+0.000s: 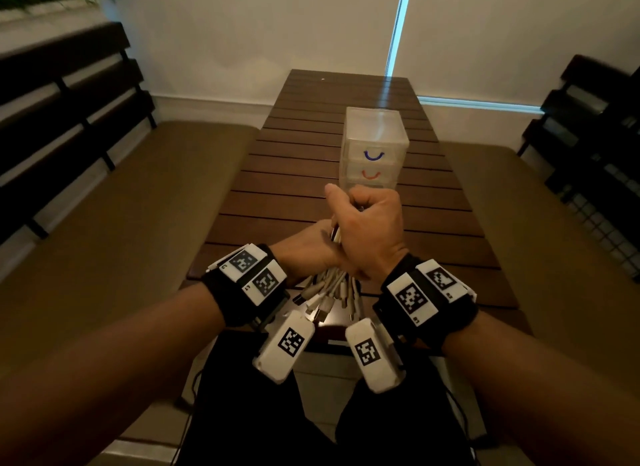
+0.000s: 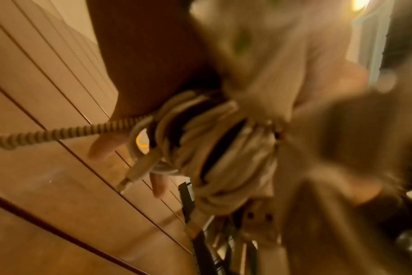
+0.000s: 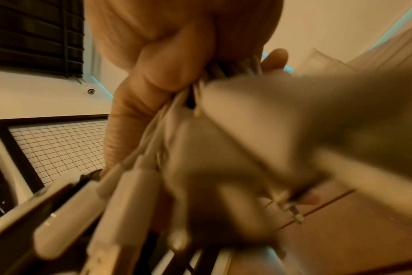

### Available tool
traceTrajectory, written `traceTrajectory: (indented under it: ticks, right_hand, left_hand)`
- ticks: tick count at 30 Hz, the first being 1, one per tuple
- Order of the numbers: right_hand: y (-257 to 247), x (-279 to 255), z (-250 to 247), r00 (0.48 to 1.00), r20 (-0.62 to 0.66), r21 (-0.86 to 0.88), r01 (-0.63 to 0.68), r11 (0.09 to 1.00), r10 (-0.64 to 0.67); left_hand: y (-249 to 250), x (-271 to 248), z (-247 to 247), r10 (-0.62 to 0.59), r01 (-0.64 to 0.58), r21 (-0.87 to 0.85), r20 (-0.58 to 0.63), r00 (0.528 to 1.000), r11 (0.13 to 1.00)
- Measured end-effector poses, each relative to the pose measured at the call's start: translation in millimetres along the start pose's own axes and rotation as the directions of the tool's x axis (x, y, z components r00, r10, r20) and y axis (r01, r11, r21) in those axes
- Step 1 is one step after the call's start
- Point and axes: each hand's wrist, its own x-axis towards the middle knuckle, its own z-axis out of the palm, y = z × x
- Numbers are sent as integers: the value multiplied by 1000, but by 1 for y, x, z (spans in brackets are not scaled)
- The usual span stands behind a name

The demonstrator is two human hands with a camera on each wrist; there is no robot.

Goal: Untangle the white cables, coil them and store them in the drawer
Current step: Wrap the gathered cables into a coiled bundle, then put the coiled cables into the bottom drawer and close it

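A thick bundle of white cables (image 1: 330,290) is held above the near edge of the slatted wooden table (image 1: 301,153). My right hand (image 1: 367,223) grips the bundle from above, fist closed, and plug ends hang below it. My left hand (image 1: 308,247) holds the same bundle from the left and underneath, mostly hidden behind the right hand. In the left wrist view the cables (image 2: 214,154) lie in several loops, with a ribbed strain relief sticking out left. The right wrist view shows blurred plugs (image 3: 134,188) under my curled fingers (image 3: 162,61). A small translucent drawer unit (image 1: 375,146) stands just beyond the hands, drawers closed.
Cushioned benches (image 1: 138,205) with dark slatted backs flank the table on both sides. A wire mesh panel (image 1: 602,230) stands at the right. The drawer unit has a blue handle (image 1: 373,155) and a red handle (image 1: 370,175).
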Motion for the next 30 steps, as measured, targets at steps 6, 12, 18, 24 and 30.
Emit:
traceTrajectory:
  ticks: [6, 12, 18, 24, 30]
  right_hand:
    - [10, 19, -13, 999, -26, 76, -40, 996, 42]
    - [30, 72, -28, 975, 169, 206, -179, 962, 145]
    - [142, 110, -37, 765, -75, 306, -592, 745, 639]
    - [204, 114, -13, 498, 41, 456, -781, 427, 866]
    - [219, 138, 11, 399, 66, 413, -845, 339, 915]
  left_hand:
    - [6, 27, -5, 7, -4, -31, 90, 996, 999]
    - [3, 84, -21, -82, 89, 89, -79, 993, 992]
    - [7, 148, -72, -75, 189, 494, -242, 967, 849]
    - [21, 212, -92, -119, 242, 670, -225, 967, 701]
    - [-12, 217, -83, -110, 251, 676, -245, 963, 692]
